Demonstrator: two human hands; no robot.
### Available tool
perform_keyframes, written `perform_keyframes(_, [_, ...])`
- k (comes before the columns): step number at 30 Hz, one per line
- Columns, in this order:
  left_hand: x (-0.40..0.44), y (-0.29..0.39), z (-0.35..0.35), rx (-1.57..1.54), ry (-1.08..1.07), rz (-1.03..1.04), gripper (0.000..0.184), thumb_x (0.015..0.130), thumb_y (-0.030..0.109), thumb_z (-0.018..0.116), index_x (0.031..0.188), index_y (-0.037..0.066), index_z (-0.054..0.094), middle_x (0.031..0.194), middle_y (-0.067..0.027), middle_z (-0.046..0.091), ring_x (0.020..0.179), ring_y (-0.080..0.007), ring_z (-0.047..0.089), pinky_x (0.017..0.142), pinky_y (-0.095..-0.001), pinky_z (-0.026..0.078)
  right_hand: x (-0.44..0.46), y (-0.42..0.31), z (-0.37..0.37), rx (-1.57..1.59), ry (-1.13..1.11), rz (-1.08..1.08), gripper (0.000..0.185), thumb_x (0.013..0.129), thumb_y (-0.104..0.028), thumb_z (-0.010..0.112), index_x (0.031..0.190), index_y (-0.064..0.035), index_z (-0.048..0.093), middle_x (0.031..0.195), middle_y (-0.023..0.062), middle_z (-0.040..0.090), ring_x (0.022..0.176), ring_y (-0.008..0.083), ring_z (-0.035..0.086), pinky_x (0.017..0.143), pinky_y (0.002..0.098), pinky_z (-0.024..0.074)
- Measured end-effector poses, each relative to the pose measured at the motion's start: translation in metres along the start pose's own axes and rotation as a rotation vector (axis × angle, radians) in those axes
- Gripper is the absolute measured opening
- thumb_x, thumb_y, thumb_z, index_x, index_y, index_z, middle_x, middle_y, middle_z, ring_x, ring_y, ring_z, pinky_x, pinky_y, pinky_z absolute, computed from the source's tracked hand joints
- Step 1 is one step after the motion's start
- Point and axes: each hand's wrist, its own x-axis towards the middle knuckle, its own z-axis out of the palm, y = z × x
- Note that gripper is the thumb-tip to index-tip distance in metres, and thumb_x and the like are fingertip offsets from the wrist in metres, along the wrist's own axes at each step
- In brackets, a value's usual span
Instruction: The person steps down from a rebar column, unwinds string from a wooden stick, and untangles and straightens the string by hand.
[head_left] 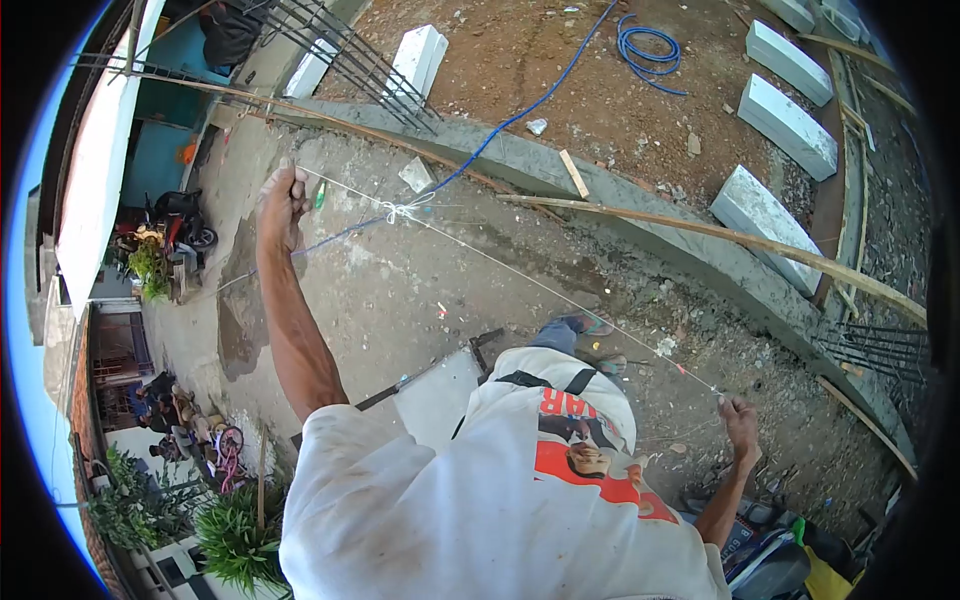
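A thin white string [530,268] runs taut between my two hands, slanting across the view above the concrete ground. My left hand [284,200], raised with its arm stretched out at the upper left, is closed on one end. My right hand [740,425], lower at the right, pinches the other end. Nearer my left hand, a looped, knotted bunch of the string [400,210] hangs on the line. A small reddish mark [682,368] shows on the string close to my right hand.
A low cement footing [640,215] crosses behind the string, with a long wooden strip [740,238] over it. White blocks [788,128] and a blue hose [560,80] lie on the soil beyond. Rebar [350,65] juts out at upper left. A parked motorcycle [770,565] is at lower right.
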Motion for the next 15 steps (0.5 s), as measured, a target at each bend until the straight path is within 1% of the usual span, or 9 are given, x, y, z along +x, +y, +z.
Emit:
perform_keyframes(1, [-0.013, 0.008, -0.021, 0.008, 0.069, 0.014, 0.037, 0.109, 0.044, 0.059, 0.09, 0.012, 0.063, 0.065, 0.0076, 0.043, 0.055, -0.0057, 0.034, 0.057, -0.0257, 0.037, 0.017, -0.011, 0.009, -0.142, 0.012, -0.071, 0.019, 0.099, -0.018, 0.071, 0.089, -0.003, 0.074, 0.071, -0.0042, 0.063, 0.067, 0.0094, 0.056, 0.064, 0.0276, 0.0436])
perform_keyframes(2, [-0.025, 0.016, -0.041, 0.016, 0.137, 0.027, 0.038, 0.109, 0.045, 0.058, 0.09, 0.012, 0.063, 0.065, 0.0077, 0.043, 0.055, -0.0055, 0.034, 0.057, -0.0256, 0.037, 0.036, -0.017, 0.024, -0.153, -0.002, -0.089, 0.019, 0.099, -0.018, 0.071, 0.089, -0.003, 0.074, 0.071, -0.0042, 0.063, 0.067, 0.0094, 0.056, 0.064, 0.0276, 0.0436])
perform_keyframes(4, [-0.046, 0.028, -0.083, 0.098, 0.296, 0.051, 0.037, 0.109, 0.045, 0.058, 0.09, 0.013, 0.063, 0.065, 0.0079, 0.043, 0.054, -0.0052, 0.034, 0.056, -0.0251, 0.036, 0.068, -0.036, 0.059, -0.123, 0.0, -0.408, 0.016, 0.099, -0.016, 0.07, 0.097, -0.0014, 0.077, 0.072, -0.0031, 0.065, 0.071, 0.0112, 0.06, 0.068, 0.0295, 0.0475])
perform_keyframes(8, [-0.066, 0.03, -0.173, 0.09, 0.576, 0.126, 0.037, 0.109, 0.044, 0.059, 0.088, 0.014, 0.063, 0.065, 0.0084, 0.042, 0.053, -0.0036, 0.034, 0.052, -0.0221, 0.034, 0.076, -0.151, 0.126, -0.049, -0.174, -0.469, 0.017, 0.098, -0.015, 0.071, 0.101, 0.0003, 0.077, 0.075, 0.0001, 0.068, 0.072, 0.0115, 0.061, 0.07, 0.03, 0.0501])
perform_keyframes(10, [-0.068, 0.017, -0.228, 0.056, 0.67, 0.151, 0.04, 0.108, 0.046, 0.06, 0.086, 0.012, 0.064, 0.065, 0.0068, 0.045, 0.054, -0.0052, 0.038, 0.053, -0.0247, 0.036, 0.068, -0.215, 0.158, 0.022, -0.346, -0.249, 0.017, 0.096, -0.015, 0.073, 0.103, -0.0002, 0.078, 0.077, 0.0028, 0.068, 0.074, 0.0125, 0.063, 0.07, 0.0303, 0.051])
perform_keyframes(11, [-0.068, 0.006, -0.258, 0.034, 0.738, 0.169, 0.044, 0.107, 0.048, 0.061, 0.084, 0.01, 0.065, 0.065, 0.0051, 0.048, 0.055, -0.0068, 0.043, 0.053, -0.0273, 0.038, 0.063, -0.249, 0.171, -0.067, -0.38, -0.303, 0.016, 0.094, -0.015, 0.075, 0.103, -0.0032, 0.079, 0.08, 0.006, 0.069, 0.076, 0.0147, 0.065, 0.07, 0.0313, 0.0519])
perform_keyframes(12, [-0.066, -0.006, -0.289, 0.019, 0.759, 0.173, 0.044, 0.107, 0.048, 0.061, 0.084, 0.01, 0.065, 0.065, 0.0051, 0.048, 0.055, -0.0068, 0.043, 0.053, -0.0273, 0.038, 0.069, -0.269, 0.19, -0.082, -0.383, -0.324, 0.016, 0.094, -0.015, 0.075, 0.103, -0.0032, 0.079, 0.08, 0.006, 0.069, 0.076, 0.0147, 0.065, 0.07, 0.0313, 0.0519])
perform_keyframes(14, [-0.056, -0.041, -0.343, 0.904, 0.913, 0.119, 0.048, 0.107, 0.046, 0.058, 0.082, 0.005, 0.068, 0.068, -0.0045, 0.064, 0.06, -0.0204, 0.06, 0.059, -0.039, 0.048, 0.081, -0.312, 0.232, -0.272, -0.364, -0.592, 0.016, 0.09, -0.016, 0.078, 0.104, -0.0082, 0.081, 0.083, 0.008, 0.069, 0.08, 0.0206, 0.067, 0.074, 0.035, 0.0527])
perform_keyframes(15, [-0.047, -0.065, -0.362, 0.887, 0.933, 0.112, 0.048, 0.107, 0.046, 0.058, 0.082, 0.005, 0.068, 0.068, -0.0045, 0.064, 0.06, -0.0204, 0.06, 0.059, -0.039, 0.048, 0.085, -0.339, 0.253, -0.393, -0.338, -0.75, 0.019, 0.088, -0.016, 0.08, 0.106, -0.0115, 0.081, 0.086, 0.0107, 0.067, 0.086, 0.0286, 0.066, 0.081, 0.0408, 0.053])
